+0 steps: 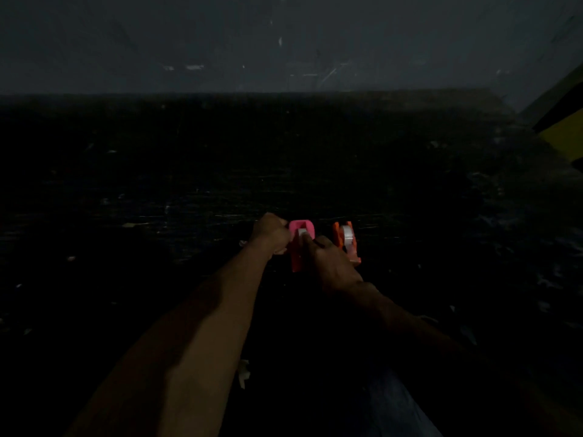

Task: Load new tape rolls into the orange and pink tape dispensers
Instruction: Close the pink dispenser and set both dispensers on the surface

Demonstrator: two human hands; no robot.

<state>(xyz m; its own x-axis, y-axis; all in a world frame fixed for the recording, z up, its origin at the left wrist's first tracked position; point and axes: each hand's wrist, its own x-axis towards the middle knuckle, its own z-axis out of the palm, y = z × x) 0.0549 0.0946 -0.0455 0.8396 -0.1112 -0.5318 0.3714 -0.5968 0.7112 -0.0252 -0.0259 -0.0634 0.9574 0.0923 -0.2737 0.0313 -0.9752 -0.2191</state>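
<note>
A dark, scuffed work surface [189, 190] fills most of the view, flecked with pale scraps and scratches, and it meets a grey wall [252, 42] along its far edge. At the far right a yellow and black striped edge [561, 127] shows in the corner. The light is very dim, so small detail is hard to read.

Two bare forearms reach forward from the bottom of the view toward the middle of the surface. The left hand [270, 233] is curled closed against the left side of the pink tape dispenser [299, 244], gripping it. The right hand [331, 263] lies over the dispenser's near right side, with its fingers [310, 242] pinched on the white tape roll [302, 232] that sits in the top of the pink body.

Just beside it to the right stands the orange tape dispenser [347, 244], partly hidden behind the right hand. A clear tape roll [347, 235] sits seated in it, standing on edge. Neither hand grips the orange one.

A small pale crumpled scrap [243, 372] lies near the left forearm, low in the view.

No brand, label or writing can be read on either dispenser or either roll.
</note>
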